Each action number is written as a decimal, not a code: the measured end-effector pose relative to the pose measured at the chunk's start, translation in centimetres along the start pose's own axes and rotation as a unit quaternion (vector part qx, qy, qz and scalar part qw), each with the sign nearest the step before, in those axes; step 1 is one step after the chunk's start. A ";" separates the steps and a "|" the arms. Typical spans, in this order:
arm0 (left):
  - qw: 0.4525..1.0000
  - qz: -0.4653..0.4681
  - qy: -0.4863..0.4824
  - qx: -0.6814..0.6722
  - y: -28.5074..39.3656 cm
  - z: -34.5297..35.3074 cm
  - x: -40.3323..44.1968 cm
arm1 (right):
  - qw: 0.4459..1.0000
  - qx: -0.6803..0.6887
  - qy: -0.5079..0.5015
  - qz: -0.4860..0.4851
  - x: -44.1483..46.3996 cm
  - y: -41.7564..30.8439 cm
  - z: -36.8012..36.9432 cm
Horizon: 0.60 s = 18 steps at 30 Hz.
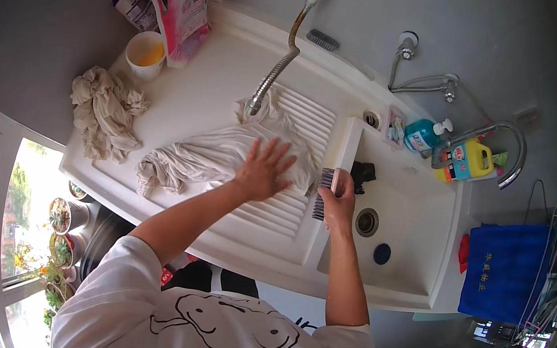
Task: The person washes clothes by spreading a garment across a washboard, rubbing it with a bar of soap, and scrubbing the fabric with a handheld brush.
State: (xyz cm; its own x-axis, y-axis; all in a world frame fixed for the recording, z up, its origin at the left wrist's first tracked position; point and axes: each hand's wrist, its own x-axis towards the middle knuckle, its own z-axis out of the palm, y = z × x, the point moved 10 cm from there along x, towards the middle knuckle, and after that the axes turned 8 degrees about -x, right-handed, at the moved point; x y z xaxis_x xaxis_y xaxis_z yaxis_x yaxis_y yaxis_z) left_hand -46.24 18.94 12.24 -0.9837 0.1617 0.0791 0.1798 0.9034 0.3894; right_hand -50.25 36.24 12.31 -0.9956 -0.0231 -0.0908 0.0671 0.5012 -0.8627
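Note:
My left hand (pixel 266 170) lies flat with fingers spread on a wet, pale cloth garment (pixel 206 143), which stretches over the ribbed washboard (pixel 306 116) of the white sink unit. In my right hand (pixel 338 205) is a scrubbing brush (pixel 324 193) with dark bristles, held on edge beside the basin's left rim, bristles facing the garment. A gap separates the brush from my left hand. Above the garment hangs the end of a flexible metal hose tap (pixel 270 80). A second crumpled cloth (pixel 105 117) rests at the counter's left end.
Behind the crumpled cloth stand a white cup (pixel 145 54) and a pink detergent pouch (pixel 180 6). Another brush (pixel 323 39) lies on the back ledge. The basin (pixel 418 219) holds a dark object (pixel 363 177); a blue soap bottle (pixel 423 135) and yellow bottle (pixel 468 161) stand behind it.

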 end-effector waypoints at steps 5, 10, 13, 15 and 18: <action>0.985 0.032 -0.170 -0.009 3.7 3.6 -7.3 | 0.897 -0.180 -0.232 -0.329 -3.4 -12.2 8.5; 0.993 0.031 -0.092 -0.063 3.8 2.2 -7.4 | 0.838 -0.212 -0.141 -0.482 6.2 -13.6 18.2; 0.991 0.034 -0.104 -0.078 3.6 1.8 -7.1 | 0.869 -0.328 -0.046 -0.368 14.1 -15.2 18.5; 0.990 0.030 -0.101 -0.099 3.7 1.8 -7.2 | 0.857 -0.346 -0.116 -0.364 11.7 -15.3 19.0; 0.988 0.026 -0.103 -0.114 3.6 1.8 -7.2 | 0.826 -0.265 -0.117 -0.484 0.1 -17.2 17.0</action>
State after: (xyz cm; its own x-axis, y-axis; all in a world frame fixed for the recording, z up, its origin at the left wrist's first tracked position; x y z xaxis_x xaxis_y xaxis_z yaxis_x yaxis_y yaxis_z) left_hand -38.49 21.78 11.39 -0.9495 0.3045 -0.0752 0.2043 0.7823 0.5885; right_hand -50.42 12.91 18.72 -0.5215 -0.7702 0.3671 -0.8528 0.4564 -0.2540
